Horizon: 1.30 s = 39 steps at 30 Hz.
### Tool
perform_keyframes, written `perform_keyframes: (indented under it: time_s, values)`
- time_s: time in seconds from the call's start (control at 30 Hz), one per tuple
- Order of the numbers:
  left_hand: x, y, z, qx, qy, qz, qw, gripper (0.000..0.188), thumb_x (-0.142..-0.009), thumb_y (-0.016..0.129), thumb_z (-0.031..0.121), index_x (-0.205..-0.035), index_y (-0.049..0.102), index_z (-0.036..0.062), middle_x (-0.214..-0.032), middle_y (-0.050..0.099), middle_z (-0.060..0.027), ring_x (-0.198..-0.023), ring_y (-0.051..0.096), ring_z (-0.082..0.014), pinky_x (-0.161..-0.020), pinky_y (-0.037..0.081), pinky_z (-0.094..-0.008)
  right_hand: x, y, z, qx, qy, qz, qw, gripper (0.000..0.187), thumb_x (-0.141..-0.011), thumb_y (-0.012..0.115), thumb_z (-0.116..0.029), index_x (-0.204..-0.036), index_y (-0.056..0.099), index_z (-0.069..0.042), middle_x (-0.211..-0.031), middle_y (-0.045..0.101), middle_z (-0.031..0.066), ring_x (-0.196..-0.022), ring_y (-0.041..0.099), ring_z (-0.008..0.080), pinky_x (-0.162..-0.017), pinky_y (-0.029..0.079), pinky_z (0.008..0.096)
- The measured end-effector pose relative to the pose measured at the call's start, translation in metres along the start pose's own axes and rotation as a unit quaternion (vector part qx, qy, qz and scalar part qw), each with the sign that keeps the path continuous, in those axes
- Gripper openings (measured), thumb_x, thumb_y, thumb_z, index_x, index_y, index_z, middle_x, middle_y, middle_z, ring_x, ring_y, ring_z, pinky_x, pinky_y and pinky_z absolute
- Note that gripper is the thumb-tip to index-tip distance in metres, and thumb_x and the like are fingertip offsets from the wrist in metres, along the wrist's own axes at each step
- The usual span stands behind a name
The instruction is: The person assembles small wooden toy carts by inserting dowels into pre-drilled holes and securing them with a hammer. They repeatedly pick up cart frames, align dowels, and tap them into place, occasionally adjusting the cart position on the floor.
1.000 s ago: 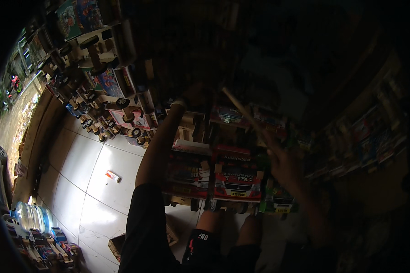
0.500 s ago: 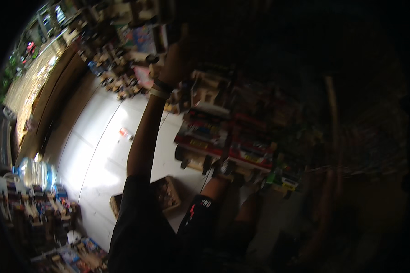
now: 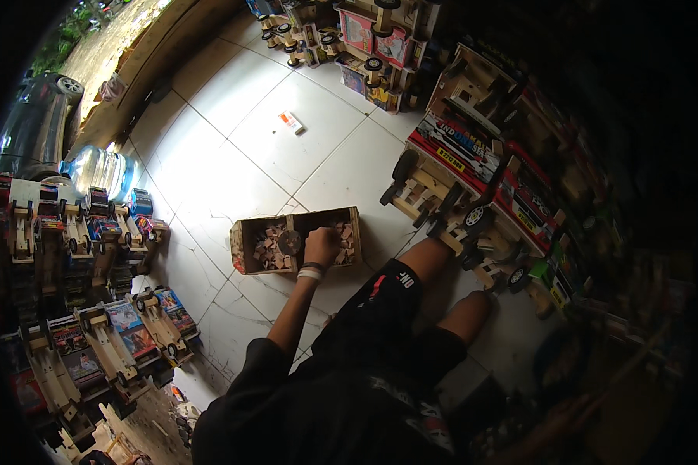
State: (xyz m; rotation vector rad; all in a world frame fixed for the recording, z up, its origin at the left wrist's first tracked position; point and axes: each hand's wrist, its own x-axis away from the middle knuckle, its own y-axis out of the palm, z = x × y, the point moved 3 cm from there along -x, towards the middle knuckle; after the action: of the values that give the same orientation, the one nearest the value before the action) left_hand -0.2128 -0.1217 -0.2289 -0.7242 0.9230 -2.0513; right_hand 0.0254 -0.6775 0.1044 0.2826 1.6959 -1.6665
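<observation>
Far left there's a dark car [image 3: 35,128] parked outside, then rows of wooden toy trucks [image 3: 76,232] stacked up, with a big clear water jug [image 3: 105,172] just behind the top row. Next comes the white tiled floor [image 3: 209,163], and sitting on it is an open box [image 3: 238,248] split into two compartments, little wood pieces [image 3: 270,249] in both. A small orange-and-white pack [image 3: 291,122] lies well apart from the box, further up the tiles.

The left hand [image 3: 323,246], pale bands on its wrist, is at the right-hand compartment with its fingers curled in. Can't tell if it's got hold of a piece, since the back of the hand hides the fingertips. Black shorts [image 3: 364,302] and bare knees are just right of that, then a bunch of red toy trucks [image 3: 531,201] and a green one [image 3: 558,283]. The right hand [image 3: 572,415] is way down in the dark corner, near what might be a stick [image 3: 640,356], but honestly it's too murky to say how open it is or whether it's gripping anything.
</observation>
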Motion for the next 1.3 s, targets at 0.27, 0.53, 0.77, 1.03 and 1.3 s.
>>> perform_keyframes:
  time_s: [0.27,0.53,0.77,1.03,1.3]
  values:
    - [-0.028,0.068,-0.015,-0.05,-0.031,0.02,0.998,0.019,-0.086,0.065,0.022,-0.098,0.076,0.0125,-0.091,0.072,-0.0225,-0.088,0.071,-0.0465,-0.075,0.057,-0.0573,-0.006,-0.015,-0.051,-0.227,0.38,-0.094,0.892,0.057,-0.108,0.053,-0.033,-0.161,0.037,-0.02,-0.069,0.04,-0.004,-0.057,0.036,0.0056,-0.049,0.029,0.021]
    - [-0.027,0.062,-0.018,-0.067,0.041,0.032,0.996,0.021,-0.087,0.063,0.024,-0.099,0.077,0.0137,-0.088,0.073,-0.0214,-0.086,0.07,-0.0469,-0.075,0.057,-0.0567,-0.001,-0.004,-0.08,-0.339,0.385,-0.127,0.849,0.065,-0.106,0.052,-0.042,-0.163,0.033,-0.018,-0.076,0.045,-0.002,-0.061,0.035,0.0052,-0.051,0.026,0.0214]
    - [-0.021,0.025,-0.008,0.018,-0.051,-0.009,0.998,0.029,-0.084,0.072,0.029,-0.106,0.078,0.0115,-0.099,0.074,-0.0218,-0.093,0.072,-0.0409,-0.081,0.059,-0.0476,0.009,-0.005,-0.08,-0.365,0.407,-0.111,0.83,0.065,-0.105,0.057,-0.042,-0.163,0.033,-0.024,-0.068,0.041,-0.0055,-0.051,0.033,0.0025,-0.043,0.025,0.0182]
    - [-0.021,-0.083,0.046,0.464,-0.1,-0.109,0.874,0.028,-0.096,0.075,0.017,-0.117,0.071,-0.0014,-0.094,0.074,-0.0044,-0.082,0.068,-0.0097,-0.071,0.056,-0.0244,0.012,-0.003,-0.084,-0.385,0.394,-0.132,0.824,0.063,-0.106,0.055,-0.04,-0.162,0.034,-0.023,-0.065,0.04,-0.0056,-0.05,0.034,0.0016,-0.042,0.025,0.0191]
    - [-0.106,-0.179,0.202,0.428,0.141,-0.149,0.88,0.039,-0.088,0.079,0.006,-0.124,0.07,-0.0028,-0.112,0.076,-0.009,-0.101,0.071,-0.0147,-0.092,0.057,-0.0296,-0.019,0.017,-0.085,-0.445,0.334,-0.15,0.817,0.061,-0.106,0.055,-0.033,-0.162,0.035,-0.018,-0.073,0.046,-0.004,-0.052,0.038,0.0015,-0.044,0.03,0.0195]
